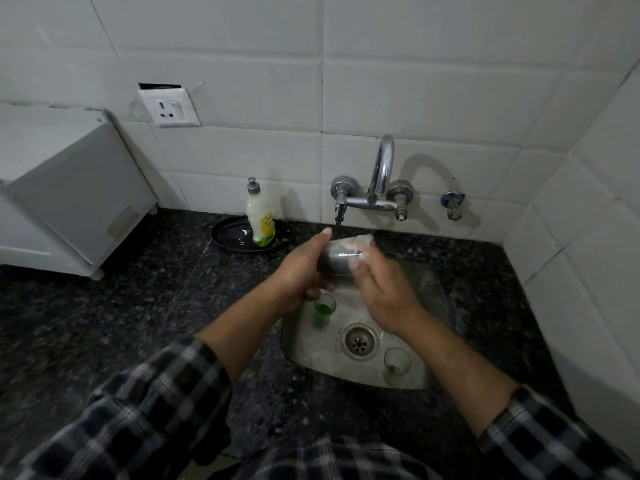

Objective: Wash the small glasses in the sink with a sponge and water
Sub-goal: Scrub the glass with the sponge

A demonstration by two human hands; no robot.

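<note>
Washing is in hand on one small glass (341,258), held on its side above the sink (433,296) and just below the tap (381,174), presumably so that lather and drips fall into the basin. The left hand (304,268) grasps its body, fingers curled round it. The right hand (384,299) meets its open end, where a whitish foamy mass (360,241) shows. Blur prevents telling whether that is a sponge, or whether this hand clasps anything. No running water is discernible. A second glass (324,308) and a third glass (396,367) stand upright on the sink floor, either side of the drain (358,341), each holding green residue, evidently awaiting their turn. A dish-soap bottle (259,220) stands on a black tray (228,235) on the counter (173,289), within reach.
</note>
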